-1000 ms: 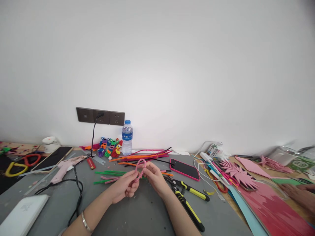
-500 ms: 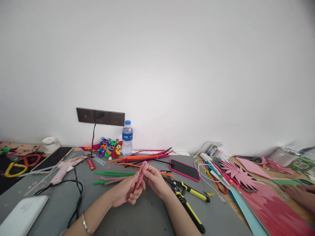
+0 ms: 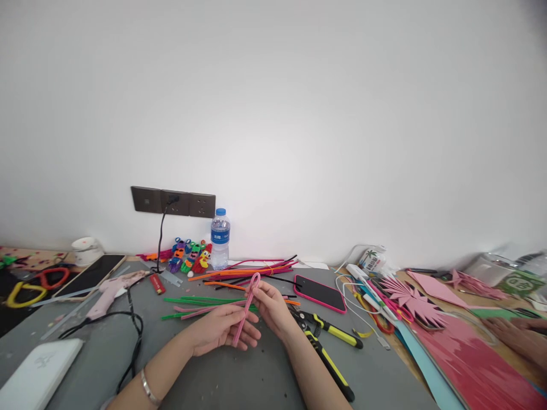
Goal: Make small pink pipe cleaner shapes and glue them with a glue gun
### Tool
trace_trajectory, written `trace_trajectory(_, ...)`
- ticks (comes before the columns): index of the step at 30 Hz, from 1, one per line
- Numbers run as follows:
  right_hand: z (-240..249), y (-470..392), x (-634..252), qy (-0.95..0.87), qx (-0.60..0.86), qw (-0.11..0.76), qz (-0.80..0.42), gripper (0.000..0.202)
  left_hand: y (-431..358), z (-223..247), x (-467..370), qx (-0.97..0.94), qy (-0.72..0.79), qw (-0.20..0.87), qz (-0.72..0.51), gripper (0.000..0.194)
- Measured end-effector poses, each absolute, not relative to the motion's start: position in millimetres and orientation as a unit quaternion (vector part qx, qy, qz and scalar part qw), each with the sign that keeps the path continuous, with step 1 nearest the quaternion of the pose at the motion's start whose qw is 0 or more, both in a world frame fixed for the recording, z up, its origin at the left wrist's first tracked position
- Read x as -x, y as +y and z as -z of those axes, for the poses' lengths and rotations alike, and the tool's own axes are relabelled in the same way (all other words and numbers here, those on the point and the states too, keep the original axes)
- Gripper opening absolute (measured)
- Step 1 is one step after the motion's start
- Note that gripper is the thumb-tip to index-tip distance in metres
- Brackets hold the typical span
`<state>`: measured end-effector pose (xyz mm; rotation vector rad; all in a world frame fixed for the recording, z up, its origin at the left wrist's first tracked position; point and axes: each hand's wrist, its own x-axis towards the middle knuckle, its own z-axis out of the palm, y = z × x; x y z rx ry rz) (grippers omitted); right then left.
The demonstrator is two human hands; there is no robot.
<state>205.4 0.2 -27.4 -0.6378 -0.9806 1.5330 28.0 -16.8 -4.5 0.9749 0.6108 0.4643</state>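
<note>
A pink pipe cleaner [image 3: 241, 327], folded into a narrow loop at its top, is between my two hands above the grey mat. My right hand [image 3: 270, 307] pinches it just below the loop. Its lower length lies across the fingers of my left hand [image 3: 224, 329], with the thumb against it and the fingertips loosely spread. Behind my hands lie green pipe cleaners [image 3: 200, 300] and a pile of orange, magenta and black pipe cleaners [image 3: 252, 271]. Yellow-and-black pliers [image 3: 327, 356] rest beside my right forearm.
A pink glue gun [image 3: 102, 299] with a black cable and a white box [image 3: 40, 373] are at left. By the wall stand a water bottle [image 3: 220, 242] and small pipe-cleaner figures [image 3: 192, 256]. A phone [image 3: 320, 294] lies right. Another person's hand [image 3: 517, 336] rests far right.
My left fingers have uncurled from around the pink pipe cleaner and spread. My right hand has shifted slightly up and right, and the loop stands higher and shows more clearly.
</note>
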Motion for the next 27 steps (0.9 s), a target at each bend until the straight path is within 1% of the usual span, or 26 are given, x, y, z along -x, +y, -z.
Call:
trace_trajectory(8,24.3,-2.0,-204.9,-0.428,0.268,0.561,-0.656,0.011,-17.5,2.1,-27.9,-0.462,0.296,0.807,-0.217,0.035)
trace_trajectory(15,25.6,-2.0,-203.9,-0.432,0.261,0.565,-0.653,0.012,-16.3,1.7,-27.8,-0.479,0.316,0.788,-0.222,0.033)
trace_trajectory(21,26.4,-0.2,-203.0,-0.397,0.249,0.583,-0.664,0.021,-13.2,4.9,-25.8,-0.492,0.318,0.780,-0.221,0.034)
trace_trajectory(25,27.1,-0.4,-202.6,-0.384,0.260,0.580,-0.670,0.036,-13.7,3.1,-25.0,-0.497,0.326,0.774,-0.217,0.035)
trace_trajectory(27,28.5,0.1,-203.8,-0.380,0.266,0.578,-0.671,0.033,-14.4,1.6,-24.9,-0.504,0.326,0.773,-0.205,0.035)
